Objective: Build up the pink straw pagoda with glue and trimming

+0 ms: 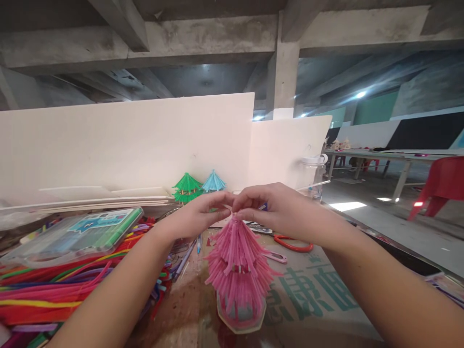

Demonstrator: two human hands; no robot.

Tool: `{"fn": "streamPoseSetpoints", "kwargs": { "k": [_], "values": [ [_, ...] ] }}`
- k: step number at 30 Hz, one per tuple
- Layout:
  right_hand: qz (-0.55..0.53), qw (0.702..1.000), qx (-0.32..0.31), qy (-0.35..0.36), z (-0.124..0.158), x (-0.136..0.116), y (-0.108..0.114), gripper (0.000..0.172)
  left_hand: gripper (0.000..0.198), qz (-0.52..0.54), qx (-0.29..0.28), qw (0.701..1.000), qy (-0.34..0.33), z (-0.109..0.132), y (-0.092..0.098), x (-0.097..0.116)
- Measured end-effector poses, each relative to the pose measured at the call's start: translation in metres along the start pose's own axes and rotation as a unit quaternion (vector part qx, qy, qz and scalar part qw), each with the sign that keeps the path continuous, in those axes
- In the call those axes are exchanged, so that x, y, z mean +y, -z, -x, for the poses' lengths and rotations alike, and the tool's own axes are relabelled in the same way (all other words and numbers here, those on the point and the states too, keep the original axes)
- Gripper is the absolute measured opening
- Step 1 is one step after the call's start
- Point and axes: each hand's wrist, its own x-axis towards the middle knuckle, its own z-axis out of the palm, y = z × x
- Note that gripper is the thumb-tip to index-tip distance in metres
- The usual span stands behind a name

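A pink tiered pagoda model made of fuzzy pipe cleaners [237, 256] stands upright on a pale many-sided base [241, 325] in front of me. My left hand [206, 212] is closed in a pinch at its peak from the left. From the other side my right hand [273, 205] pinches the same peak, thumb and forefinger together. Between the fingertips a small pink tip shows; the rest of it is hidden. Behind my hands stand a green pipe-cleaner pagoda [187, 186] and a light blue one [213, 181], partly covered.
Left lie a pile of coloured pipe cleaners [54, 295] and a clear plastic case [79, 234]. Scissors with orange handles [295, 245] rest on printed cardboard [311, 285]. A clear jar [312, 176] stands back right, before white boards [126, 145]. A red chair [442, 181] is beyond.
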Motion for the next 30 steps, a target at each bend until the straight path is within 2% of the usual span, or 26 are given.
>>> {"fn": "streamPoseSetpoints", "kwargs": {
  "k": [4, 9, 15, 21, 30],
  "values": [
    [0.011, 1.0, 0.0, 0.005, 0.0, -0.003, -0.001, 0.013, 0.024, -0.059, -0.027, 0.997, -0.039, 0.001, -0.001, 0.003],
    [0.004, 1.0, -0.016, -0.003, -0.001, -0.002, -0.003, 0.014, 0.021, -0.088, -0.016, 0.995, -0.047, 0.0, 0.0, 0.004],
    [0.001, 1.0, -0.021, -0.006, -0.002, -0.002, -0.003, 0.014, 0.02, -0.108, 0.0, 0.994, -0.01, 0.001, 0.002, 0.009],
    [-0.003, 0.999, -0.029, -0.016, -0.002, -0.003, -0.003, 0.011, 0.029, -0.146, 0.031, 0.986, 0.074, 0.009, 0.007, 0.021],
    [0.035, 0.998, -0.032, -0.037, -0.004, -0.002, -0.003, 0.011, 0.022, -0.11, 0.099, 0.984, 0.102, 0.013, 0.002, 0.034]
  ]
}}
